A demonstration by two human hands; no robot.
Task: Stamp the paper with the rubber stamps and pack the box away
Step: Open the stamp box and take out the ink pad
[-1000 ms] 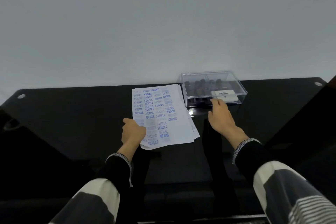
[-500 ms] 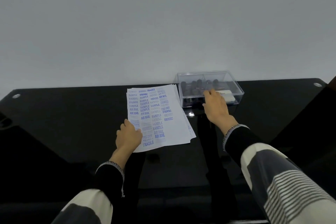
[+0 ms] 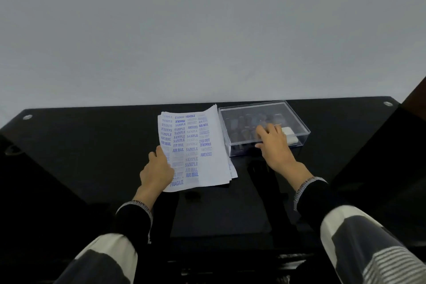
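Clear plastic box [image 3: 297, 122] near tabletop's back edge looks slick; right hand [image 3: 273, 143], fingers spread, should grip its sides.

From my station I saw a glossy black table [image 3: 80, 145] filling the lower half of the view, its surface dark enough to throw dim reflections. Two small round metal fittings sat near its far corners, one on the left [image 3: 27, 117] and one on the right [image 3: 388, 103]. Behind it rose a plain pale grey wall [image 3: 207, 30]. A dark brown edge [image 3: 415, 94] cut in at the far right; I could not tell what it was.
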